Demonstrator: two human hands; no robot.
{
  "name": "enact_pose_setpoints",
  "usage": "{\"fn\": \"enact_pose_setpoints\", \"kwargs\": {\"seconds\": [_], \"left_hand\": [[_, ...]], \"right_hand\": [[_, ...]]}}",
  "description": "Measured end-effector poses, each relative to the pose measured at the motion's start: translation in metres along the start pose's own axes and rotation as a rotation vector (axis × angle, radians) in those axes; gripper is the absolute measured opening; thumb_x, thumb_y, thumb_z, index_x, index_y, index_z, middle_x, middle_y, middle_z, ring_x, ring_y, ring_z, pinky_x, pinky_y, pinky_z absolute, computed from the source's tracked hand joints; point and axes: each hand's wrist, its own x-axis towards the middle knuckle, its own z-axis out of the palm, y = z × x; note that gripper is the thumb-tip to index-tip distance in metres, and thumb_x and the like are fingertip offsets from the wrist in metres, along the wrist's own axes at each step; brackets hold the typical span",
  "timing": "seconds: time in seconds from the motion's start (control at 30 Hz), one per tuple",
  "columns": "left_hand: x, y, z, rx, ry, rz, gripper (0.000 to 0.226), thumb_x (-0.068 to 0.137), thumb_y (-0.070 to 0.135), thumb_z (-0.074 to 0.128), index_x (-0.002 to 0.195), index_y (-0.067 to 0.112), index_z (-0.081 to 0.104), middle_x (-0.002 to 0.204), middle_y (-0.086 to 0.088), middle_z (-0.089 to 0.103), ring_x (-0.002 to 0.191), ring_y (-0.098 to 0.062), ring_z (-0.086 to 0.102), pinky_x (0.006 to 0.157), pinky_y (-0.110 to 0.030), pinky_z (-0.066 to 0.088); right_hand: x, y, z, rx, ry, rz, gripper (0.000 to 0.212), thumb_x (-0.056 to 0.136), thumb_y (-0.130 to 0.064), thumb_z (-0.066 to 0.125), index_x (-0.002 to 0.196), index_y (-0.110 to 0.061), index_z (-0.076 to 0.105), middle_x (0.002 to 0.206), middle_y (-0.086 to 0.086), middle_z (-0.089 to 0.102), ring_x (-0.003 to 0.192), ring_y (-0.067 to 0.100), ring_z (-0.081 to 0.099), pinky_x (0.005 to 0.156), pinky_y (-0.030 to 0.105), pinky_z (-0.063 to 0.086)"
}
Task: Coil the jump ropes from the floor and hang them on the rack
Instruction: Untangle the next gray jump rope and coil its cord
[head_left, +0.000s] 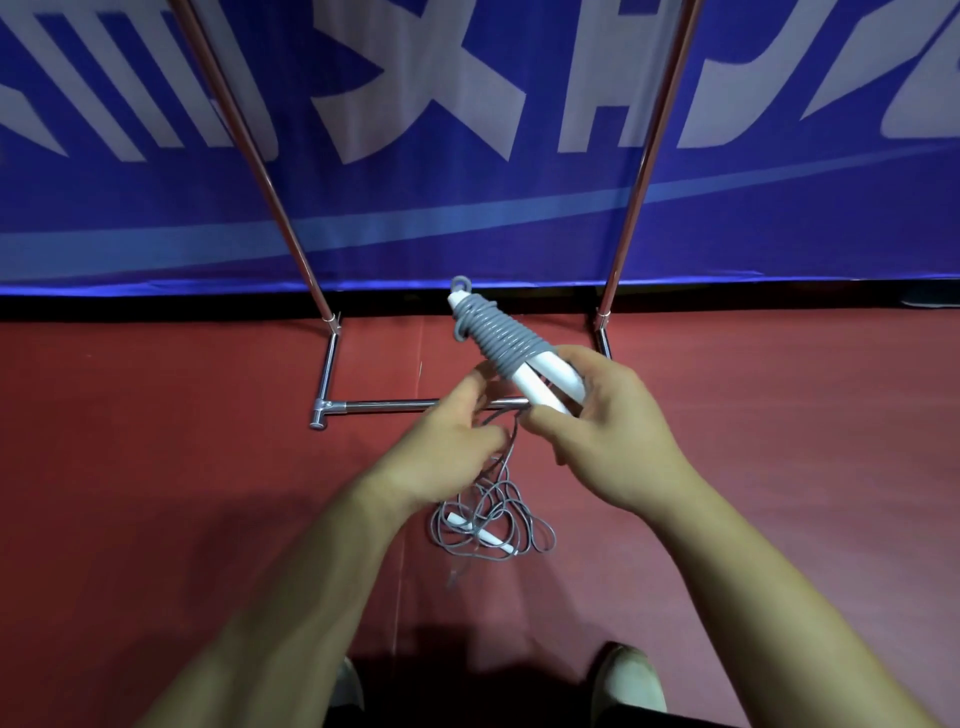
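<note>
Right hand (613, 431) grips white handles (537, 387) wound with grey cord (506, 338), just before the rack (395, 405) base. Left hand (452, 436) pinches the trailing cord.

At your twelve o'clock stands a blue banner (519, 249) with large white characters. From three to nine, a red floor (156, 467) spreads beneath you, evenly lit.

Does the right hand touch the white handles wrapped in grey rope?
Touching: in the head view the right hand curls its fingers round the white handles.
</note>
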Motion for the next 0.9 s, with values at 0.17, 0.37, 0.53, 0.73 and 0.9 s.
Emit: {"fn": "enact_pose_setpoints", "kwargs": {"seconds": [0.17,0.37,0.53,0.73,0.9], "left_hand": [[-0.007,0.017,0.008,-0.254,-0.102,-0.008,0.032,0.069,0.005,0.051,0.094,0.016,0.066,0.079,-0.005,0.064,0.077,-0.017,0.056,0.075,-0.024,0.047],[-0.002,0.022,-0.002,-0.068,0.133,-0.075,0.022,0.076,0.034,0.065,0.059,0.019,0.06,0.05,0.008,0.039,0.047,-0.011,0.032,0.052,-0.028,0.029],[-0.008,0.022,0.013,0.013,0.175,-0.058,0.051,0.069,0.074,0.056,0.063,0.024,0.061,0.058,0.005,0.039,0.05,-0.015,0.031,0.055,-0.034,0.027],[-0.011,0.028,0.014,-0.102,0.308,-0.086,0.043,0.086,0.066,0.062,0.063,0.031,0.072,0.057,0.01,0.046,0.044,-0.008,0.034,0.048,-0.029,0.028],[-0.015,0.035,0.017,-0.28,0.339,-0.144,0.04,0.093,0.054,0.061,0.07,0.021,0.067,0.06,0.002,0.046,0.038,-0.006,0.033,0.04,-0.021,0.025]], "right_hand": [[0.0,-0.007,-0.002,0.137,-0.072,0.014,0.032,0.077,0.004,0.069,0.099,-0.019,0.068,0.063,-0.014,0.065,0.052,0.002,0.054,0.053,0.021,0.043],[-0.002,-0.004,0.0,-0.036,-0.05,-0.02,0.036,0.081,-0.006,0.07,0.11,-0.028,0.068,0.068,-0.017,0.063,0.053,0.002,0.051,0.051,0.018,0.039],[-0.005,0.004,0.01,-0.395,0.153,-0.027,0.012,0.091,-0.023,0.065,0.101,-0.02,0.058,0.077,-0.005,0.063,0.068,0.021,0.054,0.056,0.031,0.033],[-0.005,-0.005,0.028,-0.615,0.166,-0.087,0.053,0.091,-0.019,0.062,0.141,-0.028,0.048,0.102,0.005,0.071,0.092,0.034,0.064,0.065,0.04,0.04],[-0.007,-0.006,0.031,-0.502,0.121,-0.121,0.071,0.094,-0.008,0.053,0.155,-0.037,0.032,0.1,0.005,0.052,0.088,0.029,0.055,0.068,0.039,0.041]]}}
